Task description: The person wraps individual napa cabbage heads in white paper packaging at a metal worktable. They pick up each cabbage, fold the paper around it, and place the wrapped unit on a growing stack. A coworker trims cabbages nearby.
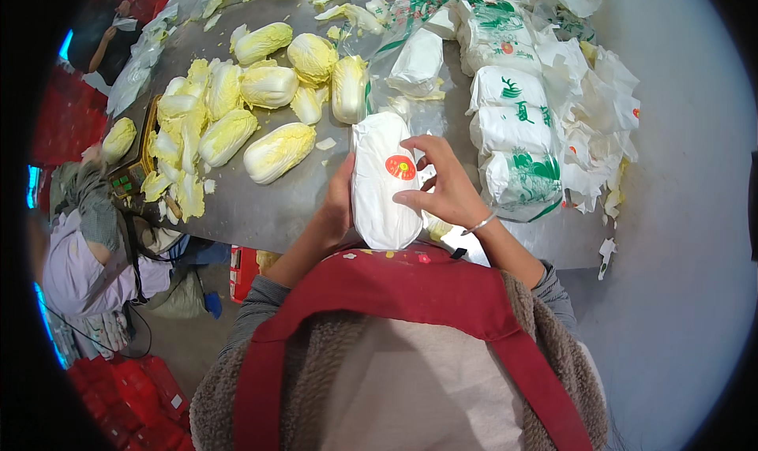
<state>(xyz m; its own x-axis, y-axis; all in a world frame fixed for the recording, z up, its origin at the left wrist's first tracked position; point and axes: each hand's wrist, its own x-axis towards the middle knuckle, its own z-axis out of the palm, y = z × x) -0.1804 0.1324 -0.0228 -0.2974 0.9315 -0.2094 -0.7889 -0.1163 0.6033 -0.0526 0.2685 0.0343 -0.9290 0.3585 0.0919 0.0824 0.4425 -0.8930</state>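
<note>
A long white paper-wrapped bundle [383,214] with a round red-and-yellow sticker [400,167] lies lengthwise before me at the table's near edge. Its contents are hidden by the paper. My left hand [340,192] grips its left side, with the fingers partly hidden. Over its right side arches my right hand [450,184], thumb and forefinger apart, their tips at the paper above and below the sticker. Left of the bundle are several bare napa cabbages, the nearest a pale yellow cabbage [279,153] on the metal table [260,206].
At right stands a clear bag of white-wrapped bundles [517,127] with green print, beside crumpled white paper [604,119]. Loose leaves [185,155] pile up at left around a scale [130,179]. Another person [87,238] is at far left, near red crates [130,404].
</note>
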